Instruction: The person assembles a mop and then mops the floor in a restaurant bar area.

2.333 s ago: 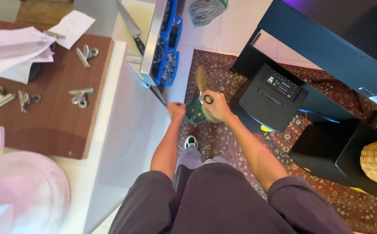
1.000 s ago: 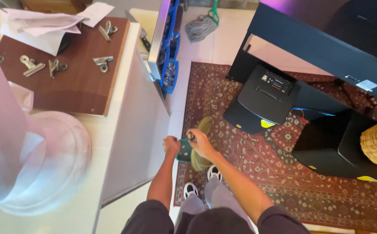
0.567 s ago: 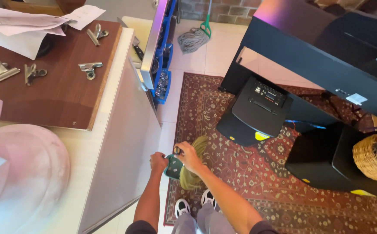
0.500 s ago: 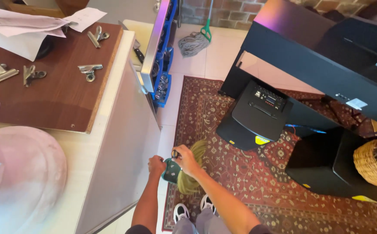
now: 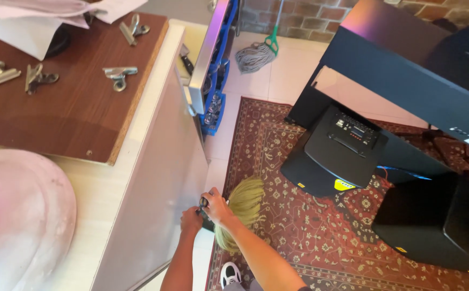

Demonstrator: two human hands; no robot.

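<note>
both hands low beside the white cabinet side (image 5: 159, 178): left hand (image 5: 191, 220) and right hand (image 5: 216, 205) closed together on a small dark object (image 5: 206, 215), kind unclear. yellow-green brush head (image 5: 242, 207) just right of the grip, over the patterned rug (image 5: 299, 231). cabinet face close on the left; open rug rightward up to the black amplifier (image 5: 337, 151).

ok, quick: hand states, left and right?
Left hand: closed on the small dark object.
Right hand: fingers closed on the same object, beside the yellow broom.
</note>
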